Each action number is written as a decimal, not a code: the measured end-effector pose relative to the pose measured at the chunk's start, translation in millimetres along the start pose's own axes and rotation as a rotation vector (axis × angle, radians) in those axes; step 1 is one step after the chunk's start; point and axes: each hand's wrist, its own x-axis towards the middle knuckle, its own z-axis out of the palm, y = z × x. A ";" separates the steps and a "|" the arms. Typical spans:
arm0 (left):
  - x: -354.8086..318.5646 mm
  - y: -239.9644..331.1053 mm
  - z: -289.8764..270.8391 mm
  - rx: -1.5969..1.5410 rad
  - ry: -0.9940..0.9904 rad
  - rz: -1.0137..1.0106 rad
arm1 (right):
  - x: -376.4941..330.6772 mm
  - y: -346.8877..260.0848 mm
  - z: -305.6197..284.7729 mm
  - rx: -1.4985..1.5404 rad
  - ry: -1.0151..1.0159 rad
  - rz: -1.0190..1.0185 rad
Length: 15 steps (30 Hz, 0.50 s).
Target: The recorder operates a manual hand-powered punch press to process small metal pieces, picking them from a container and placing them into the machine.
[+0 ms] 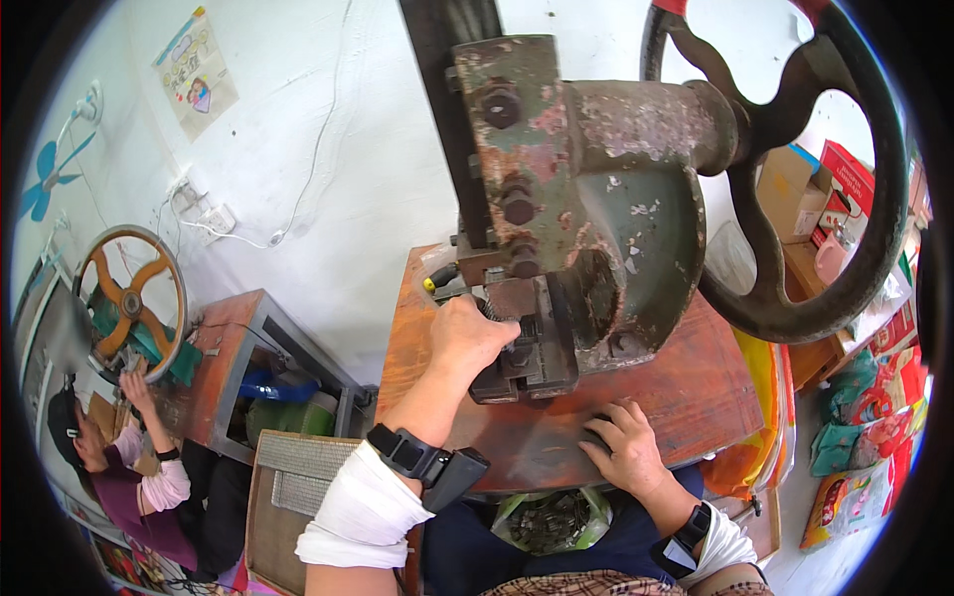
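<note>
My left hand (465,336) reaches in at the base of a worn green hand press (616,228), with its fingers closed beside the dark metal die block (537,353). The thumb points right across the die's near part. What the fingers pinch, if anything, is hidden behind the hand. Above the die, the press's ram (450,129) stands as a dark slanted bar. My right hand (631,447) rests at the near edge of the reddish wooden table (686,397), its fingers apart and holding nothing.
A large dark handwheel (879,209) stands at the press's right. An open plastic bag of small metal pieces (556,521) sits at my lap. On my left, a tray (260,521) holds gridded metal strips (313,487). Farther left, a co-worker (149,487) reaches toward another wheel (129,303).
</note>
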 end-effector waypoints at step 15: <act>-11.2 -43.9 34.0 0.075 0.174 0.359 | 52.7 -4.3 -7.8 0.228 0.204 -0.032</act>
